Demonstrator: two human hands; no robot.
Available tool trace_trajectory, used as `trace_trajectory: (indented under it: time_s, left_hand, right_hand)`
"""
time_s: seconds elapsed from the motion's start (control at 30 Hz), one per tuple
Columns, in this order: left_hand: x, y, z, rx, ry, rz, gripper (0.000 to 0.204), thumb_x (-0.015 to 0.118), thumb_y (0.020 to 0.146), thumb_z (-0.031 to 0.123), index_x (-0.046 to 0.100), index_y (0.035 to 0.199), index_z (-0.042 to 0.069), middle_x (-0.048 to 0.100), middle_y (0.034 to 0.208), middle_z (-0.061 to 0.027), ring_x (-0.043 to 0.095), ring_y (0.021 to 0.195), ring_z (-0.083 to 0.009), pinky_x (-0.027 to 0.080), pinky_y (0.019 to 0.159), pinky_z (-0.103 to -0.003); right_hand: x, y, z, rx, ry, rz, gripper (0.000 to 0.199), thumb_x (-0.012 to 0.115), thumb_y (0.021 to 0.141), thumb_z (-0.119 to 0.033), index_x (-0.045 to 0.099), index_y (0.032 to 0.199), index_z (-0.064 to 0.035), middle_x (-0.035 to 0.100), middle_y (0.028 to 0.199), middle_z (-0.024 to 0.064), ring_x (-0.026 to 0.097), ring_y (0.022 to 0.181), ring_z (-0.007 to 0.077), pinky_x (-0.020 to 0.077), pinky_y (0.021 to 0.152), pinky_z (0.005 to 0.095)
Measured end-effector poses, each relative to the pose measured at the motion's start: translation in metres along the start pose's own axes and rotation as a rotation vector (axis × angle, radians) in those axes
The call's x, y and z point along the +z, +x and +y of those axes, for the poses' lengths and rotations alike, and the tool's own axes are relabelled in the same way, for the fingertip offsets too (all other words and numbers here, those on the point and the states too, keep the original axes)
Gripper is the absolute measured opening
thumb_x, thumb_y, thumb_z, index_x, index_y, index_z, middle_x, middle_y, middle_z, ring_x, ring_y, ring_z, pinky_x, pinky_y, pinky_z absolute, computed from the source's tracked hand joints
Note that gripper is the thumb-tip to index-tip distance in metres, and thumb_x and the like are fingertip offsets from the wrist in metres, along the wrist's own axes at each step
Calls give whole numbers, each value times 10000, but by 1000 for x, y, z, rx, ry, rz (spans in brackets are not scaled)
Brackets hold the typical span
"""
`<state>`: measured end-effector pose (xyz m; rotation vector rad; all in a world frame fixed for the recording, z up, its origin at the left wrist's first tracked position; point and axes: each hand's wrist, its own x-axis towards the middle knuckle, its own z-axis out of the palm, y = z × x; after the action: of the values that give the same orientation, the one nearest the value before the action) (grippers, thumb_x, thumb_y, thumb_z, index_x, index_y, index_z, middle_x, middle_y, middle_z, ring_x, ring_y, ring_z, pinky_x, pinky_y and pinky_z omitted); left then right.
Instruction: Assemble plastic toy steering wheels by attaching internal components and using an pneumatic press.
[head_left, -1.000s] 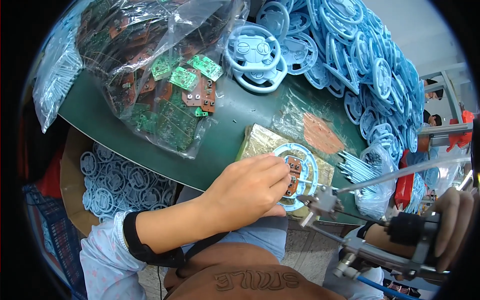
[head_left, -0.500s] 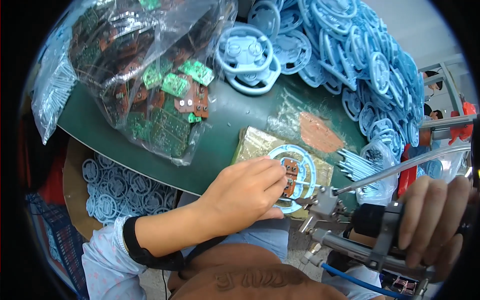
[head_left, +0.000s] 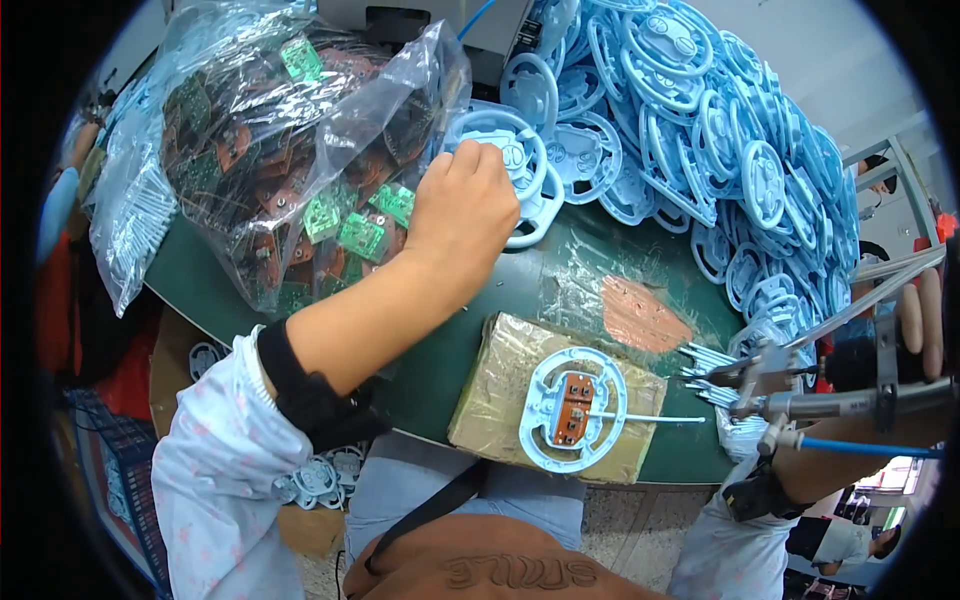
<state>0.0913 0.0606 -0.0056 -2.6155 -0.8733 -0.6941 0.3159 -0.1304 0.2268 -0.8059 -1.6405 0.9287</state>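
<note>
Reaching across the counter [head_left: 425,375], your left hand [head_left: 465,205] is at the left rim of the two stacked blue wheels [head_left: 513,155] toward the back edge; its fingers are bent, but their tips are hidden, so I cannot tell whether they have hold of anything. Your right hand [head_left: 922,325], cut off by the dark border, curls closed around the black body of the metal tool [head_left: 765,385], whose tip points left, above the counter's right end and apart from the work. Before you, the single blue wheel [head_left: 544,404] lies on the wrapped block [head_left: 485,390] at the counter's front edge, its lower rim near the block's front edge. A brown board [head_left: 573,408] sits in its middle, and a pale rod [head_left: 660,418] juts past the block's right edge. Green surface shows between your left forearm and the block's left edge. Your forearm passes just beside the bag of boards [head_left: 250,170]; beyond the block's back right corner lie the bundled rods [head_left: 715,365], below the wheel pile [head_left: 690,110].
</note>
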Motion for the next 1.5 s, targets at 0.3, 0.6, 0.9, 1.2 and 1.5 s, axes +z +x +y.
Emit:
trace_trajectory:
  time_s: [0.3, 0.6, 0.9, 1.2, 1.5]
  left_hand:
    - [-49, 20, -13, -152, -906, 224, 172, 585, 817, -57, 677, 948, 8, 645, 1143, -153, 695, 789, -223, 539, 616, -301]
    - [-76, -21, 29, -241, -2077, -216, 275, 489, 836, -161, 673, 980, -17, 418, 1449, -268, 580, 1205, -252, 543, 926, -330]
    - [-94, -39, 42, -525, -2410, -350, 139, 518, 956, 0, 655, 982, 12, 473, 1413, -262, 556, 1234, -272, 524, 958, -369]
    - [-71, -80, 50, -640, -1785, -674, 248, 697, 906, 152, 710, 1084, -20, 708, 937, -91, 655, 819, -123, 526, 723, -276]
    - [-77, -77, 54, -795, -2301, -879, 245, 703, 898, 80, 687, 1113, -36, 713, 1013, -105, 670, 903, -122, 552, 829, -259]
  right_hand:
    - [-38, -1, 15, -118, -17, 290, 390, 457, 974, -176, 467, 1349, -68, 631, 781, 160, 646, 636, 279, 583, 618, 488]
    - [16, -84, 11, -339, -1397, 468, 348, 587, 813, 19, 592, 1159, 44, 670, 1042, 195, 663, 899, 292, 549, 799, 401]
    - [97, -61, 85, 175, -1039, 11, 669, 859, 584, -151, 660, 1222, -104, 615, 1197, 122, 590, 878, 260, 502, 757, 357]
    - [109, -112, 126, 274, -889, 12, 647, 832, 578, -124, 683, 1206, -177, 585, 1221, 108, 565, 782, 218, 491, 705, 335]
    - [113, -116, 116, 199, -915, 16, 660, 829, 559, -120, 687, 1200, -183, 589, 1243, 124, 585, 810, 218, 479, 718, 333]
